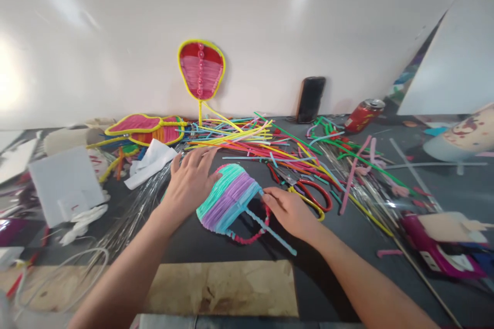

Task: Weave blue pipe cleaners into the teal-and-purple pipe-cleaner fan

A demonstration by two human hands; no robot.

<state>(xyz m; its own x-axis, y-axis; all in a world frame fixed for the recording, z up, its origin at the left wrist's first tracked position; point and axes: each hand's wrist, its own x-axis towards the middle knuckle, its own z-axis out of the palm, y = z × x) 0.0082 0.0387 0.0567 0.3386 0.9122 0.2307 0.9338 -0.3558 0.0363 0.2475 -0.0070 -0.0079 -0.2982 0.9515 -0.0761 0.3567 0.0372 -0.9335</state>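
Bright glare at left edge; reflections on white panel (250, 36); shadow on tabletop (185, 247); edges stretched, soft.

Had room along the bare tabletop (185, 248) between the striped piece (231, 196) and the brown board (219, 290), pinched at the stem (280, 240). Met scissors (316, 185) beside the right hand (287, 211) and, farther back, heaped pipe cleaners (239, 133) before a white panel (262, 36).

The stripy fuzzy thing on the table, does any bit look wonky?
Yes: on the striped piece, a dark pink strip bows away from the edge, leaving a gap, and a light blue stem crosses it. Maybe it's just unfinished; I see no clear damage.
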